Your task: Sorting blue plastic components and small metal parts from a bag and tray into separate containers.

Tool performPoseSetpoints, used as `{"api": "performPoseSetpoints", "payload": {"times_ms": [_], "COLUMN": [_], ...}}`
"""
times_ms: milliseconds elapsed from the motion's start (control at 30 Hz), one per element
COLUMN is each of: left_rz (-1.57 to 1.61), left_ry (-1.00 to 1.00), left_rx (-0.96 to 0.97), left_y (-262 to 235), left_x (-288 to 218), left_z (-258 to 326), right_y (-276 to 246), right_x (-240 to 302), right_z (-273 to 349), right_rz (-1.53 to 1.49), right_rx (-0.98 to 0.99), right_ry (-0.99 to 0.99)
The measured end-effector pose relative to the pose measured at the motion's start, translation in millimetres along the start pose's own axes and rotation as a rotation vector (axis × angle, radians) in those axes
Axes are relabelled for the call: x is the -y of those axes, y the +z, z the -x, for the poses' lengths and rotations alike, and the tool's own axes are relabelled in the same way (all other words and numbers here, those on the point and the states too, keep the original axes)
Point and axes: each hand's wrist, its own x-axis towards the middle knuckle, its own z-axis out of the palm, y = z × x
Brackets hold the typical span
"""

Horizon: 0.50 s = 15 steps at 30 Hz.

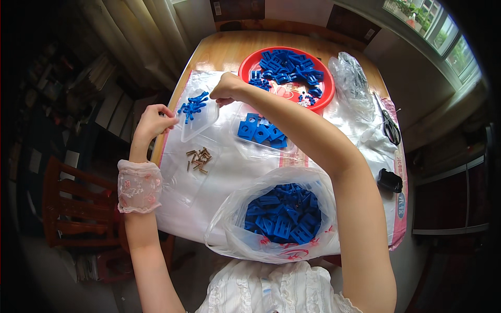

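Observation:
A clear plastic tray (195, 132) with several small blue plastic pieces (193, 107) in it lies tilted at the table's left side. My left hand (155, 121) pinches its left edge. At the opposite edge, my right hand (227, 88) is closed on the rim, its fingertips partly hidden. Just nearer stands a second clear tray with several brass-coloured screws (198, 159). Under my right forearm, another clear tray holds flat blue plates with round holes (261, 134).
A red round tray (330, 86) of blue plastic parts (290, 63) stands at the back. In front sits an open plastic bag (224, 221) full of blue parts (282, 214). Along the right are a crumpled clear bag (354, 83), black-handled scissors (390, 128) and a black object (390, 180).

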Motion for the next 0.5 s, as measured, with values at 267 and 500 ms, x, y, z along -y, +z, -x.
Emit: {"api": "performPoseSetpoints", "payload": {"times_ms": [267,500], "left_rz": [0.088,0.05], "left_ry": [-0.125,0.009], "left_rx": [-0.06,-0.161], "left_y": [19.9,21.1], "left_x": [57.3,66.9], "left_z": [-46.9,-53.9], "right_y": [-21.8,-53.4], "right_x": [19.0,28.5], "right_z": [-13.5,21.8], "right_rz": [0.332,0.247], "right_rx": [0.056,0.068], "right_ry": [0.01,-0.014]}}
